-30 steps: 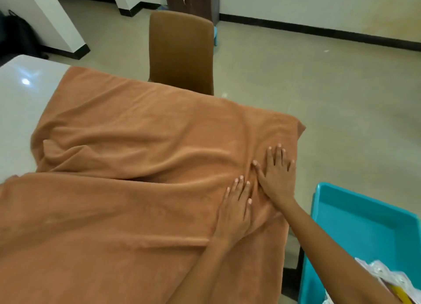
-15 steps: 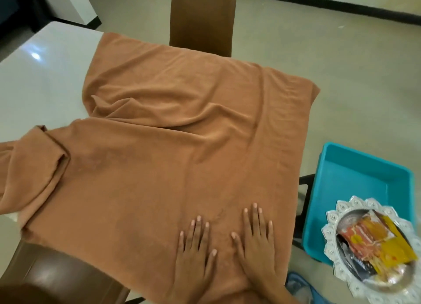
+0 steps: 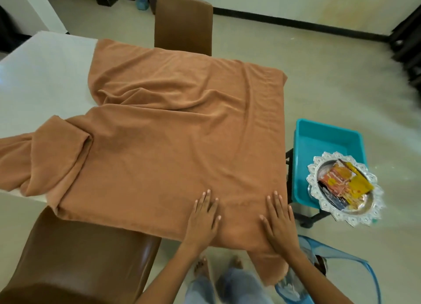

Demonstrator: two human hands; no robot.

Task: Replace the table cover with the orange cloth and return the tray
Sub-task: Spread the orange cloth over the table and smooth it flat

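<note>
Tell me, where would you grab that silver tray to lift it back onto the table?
Probably by the scalloped rim of the tray, one hand at each side, fingers under the edge and thumbs on top. It sits partly on the teal bin with its near edge overhanging, so come from the near side. Packets lie loose in the middle, so keep it level.

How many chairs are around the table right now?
2. One chair stands at the far side of the table; another chair is at the near left. Others may be out of view.
</note>
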